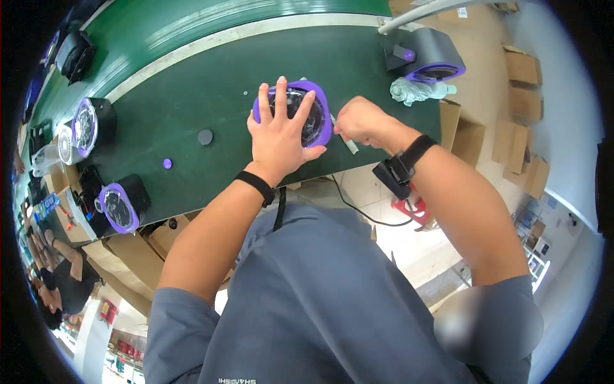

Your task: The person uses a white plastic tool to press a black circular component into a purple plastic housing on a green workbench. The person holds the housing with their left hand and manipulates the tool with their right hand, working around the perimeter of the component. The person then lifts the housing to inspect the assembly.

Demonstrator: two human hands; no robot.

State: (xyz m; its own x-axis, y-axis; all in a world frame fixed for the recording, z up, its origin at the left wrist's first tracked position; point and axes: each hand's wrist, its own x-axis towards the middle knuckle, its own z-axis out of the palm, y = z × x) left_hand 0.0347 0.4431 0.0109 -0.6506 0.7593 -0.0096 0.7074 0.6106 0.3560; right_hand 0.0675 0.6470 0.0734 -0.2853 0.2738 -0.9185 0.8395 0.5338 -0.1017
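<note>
My left hand (279, 131) lies flat, fingers spread, on the purple-rimmed lamp (302, 114) at 12 o'clock. Right hand (359, 121) pinches a thin tool (346, 141) at its 3 o'clock rim. Lamp looks rigid w/ a slick lens, so grip the rim. Another unit (427, 56) sits farther at 1.

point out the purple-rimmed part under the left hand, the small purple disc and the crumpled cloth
purple-rimmed part (323, 121), head view, right rim
small purple disc (167, 164), head view, centre
crumpled cloth (412, 91), head view, middle

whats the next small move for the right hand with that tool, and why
Probably ease the slim tool further in along the purple-rimmed unit: the left hand lies spread flat on it, pinning it, and the right hand has the tool at its right rim.
</note>
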